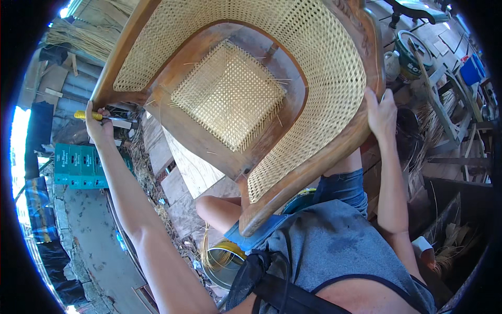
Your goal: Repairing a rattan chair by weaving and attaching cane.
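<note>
Curved wooden chair [334, 152], woven cane panels, gripped by hands [380, 112]

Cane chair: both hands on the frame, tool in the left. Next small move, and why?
Probably lower the chair onto the lap to free the left hand. That hand grips the frame end along with a yellow-handled tool, while the right hand steadies the opposite rim. Loose strand ends stick out around the woven seat panel, so the tool hand likely goes there.
</note>
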`<control>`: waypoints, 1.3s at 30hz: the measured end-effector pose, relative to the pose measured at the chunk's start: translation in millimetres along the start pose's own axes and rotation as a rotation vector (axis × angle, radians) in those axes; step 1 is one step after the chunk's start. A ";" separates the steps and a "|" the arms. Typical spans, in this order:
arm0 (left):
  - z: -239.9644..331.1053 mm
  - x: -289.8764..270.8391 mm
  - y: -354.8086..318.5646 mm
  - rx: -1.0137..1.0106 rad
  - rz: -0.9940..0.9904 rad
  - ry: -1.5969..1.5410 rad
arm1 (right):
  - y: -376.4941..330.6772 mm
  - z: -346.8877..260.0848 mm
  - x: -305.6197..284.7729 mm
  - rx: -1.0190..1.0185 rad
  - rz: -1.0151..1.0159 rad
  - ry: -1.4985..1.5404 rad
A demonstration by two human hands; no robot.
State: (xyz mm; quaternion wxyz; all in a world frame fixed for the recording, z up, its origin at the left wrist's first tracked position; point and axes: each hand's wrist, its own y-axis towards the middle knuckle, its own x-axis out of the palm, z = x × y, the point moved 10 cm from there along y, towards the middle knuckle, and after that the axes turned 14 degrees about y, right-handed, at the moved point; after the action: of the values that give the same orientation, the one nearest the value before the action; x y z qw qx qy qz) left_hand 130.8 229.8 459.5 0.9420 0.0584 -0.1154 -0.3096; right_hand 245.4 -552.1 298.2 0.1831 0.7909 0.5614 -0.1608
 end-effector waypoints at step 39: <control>-192.9 298.4 -525.7 -0.686 -1.472 0.229 | 20.2 59.4 2.4 0.004 -0.147 -0.213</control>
State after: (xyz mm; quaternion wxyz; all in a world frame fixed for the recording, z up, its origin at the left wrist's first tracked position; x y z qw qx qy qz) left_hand 113.4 -362.2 231.7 0.4692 -0.1408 0.1502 -0.8588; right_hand 262.4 -584.2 246.9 0.2275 0.7265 0.5949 -0.2579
